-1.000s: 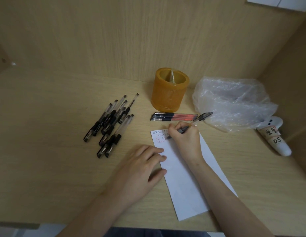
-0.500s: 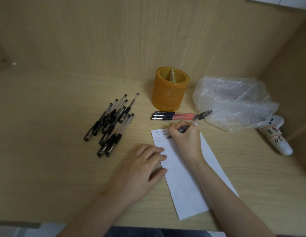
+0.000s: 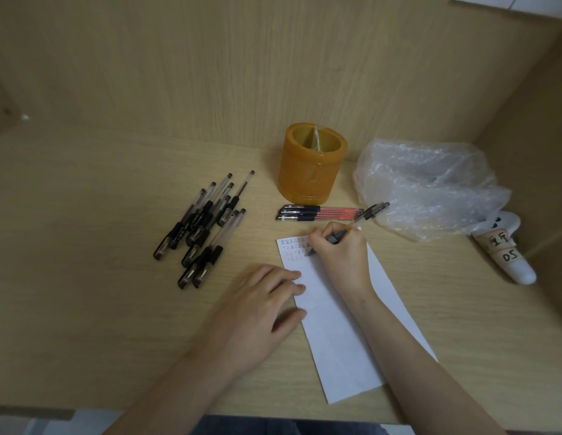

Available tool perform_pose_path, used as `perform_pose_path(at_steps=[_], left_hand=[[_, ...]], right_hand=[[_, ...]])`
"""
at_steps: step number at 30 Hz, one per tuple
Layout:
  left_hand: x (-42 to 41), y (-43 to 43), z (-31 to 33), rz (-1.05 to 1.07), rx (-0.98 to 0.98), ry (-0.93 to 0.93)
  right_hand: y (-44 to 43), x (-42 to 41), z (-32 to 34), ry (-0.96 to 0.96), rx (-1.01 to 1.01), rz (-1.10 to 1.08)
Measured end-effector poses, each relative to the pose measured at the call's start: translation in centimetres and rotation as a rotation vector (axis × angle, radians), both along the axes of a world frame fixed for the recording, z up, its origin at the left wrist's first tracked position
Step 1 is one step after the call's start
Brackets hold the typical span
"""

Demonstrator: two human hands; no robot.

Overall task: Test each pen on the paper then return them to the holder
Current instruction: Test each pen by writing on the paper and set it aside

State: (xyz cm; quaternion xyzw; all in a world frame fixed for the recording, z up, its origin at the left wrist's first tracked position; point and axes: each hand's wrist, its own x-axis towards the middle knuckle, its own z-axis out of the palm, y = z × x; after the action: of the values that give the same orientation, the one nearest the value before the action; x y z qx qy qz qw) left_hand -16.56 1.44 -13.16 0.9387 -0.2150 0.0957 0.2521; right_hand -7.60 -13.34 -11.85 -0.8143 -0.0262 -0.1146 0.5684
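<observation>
Gripping a clear pen (image 3: 364,216) in the curled fingers of the right hand (image 3: 339,255), tip on the paper (image 3: 336,334), knuckles hiding part of the black and red 正 rows (image 3: 293,248). Pressing the straight fingers of the left hand (image 3: 257,315) on the paper's edge, holder (image 3: 311,174) standing beyond the right fingers. Reading "05" on a white object (image 3: 513,262), upper label blurring.

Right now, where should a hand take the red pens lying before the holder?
Probably pinch the red pens across their mid barrels from above, near side: they lie flat side by side, the holder close behind, the held pen beside their right ends.
</observation>
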Motion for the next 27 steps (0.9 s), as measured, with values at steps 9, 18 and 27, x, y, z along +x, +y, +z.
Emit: perform_pose_path(at_steps=[9,18,27], left_hand=[[0.05,-0.03,0.00,-0.006,-0.008,-0.010],[0.17,-0.10,-0.26,-0.013,-0.041,-0.010],[0.04,-0.05,-0.04,-0.008,-0.026,-0.008]], right_hand=[[-0.09,0.06,-0.16,-0.006,0.018,-0.002],[0.10,0.08,-0.19,-0.006,-0.009,0.002],[0.12,0.07,-0.21,-0.019,-0.028,-0.011]])
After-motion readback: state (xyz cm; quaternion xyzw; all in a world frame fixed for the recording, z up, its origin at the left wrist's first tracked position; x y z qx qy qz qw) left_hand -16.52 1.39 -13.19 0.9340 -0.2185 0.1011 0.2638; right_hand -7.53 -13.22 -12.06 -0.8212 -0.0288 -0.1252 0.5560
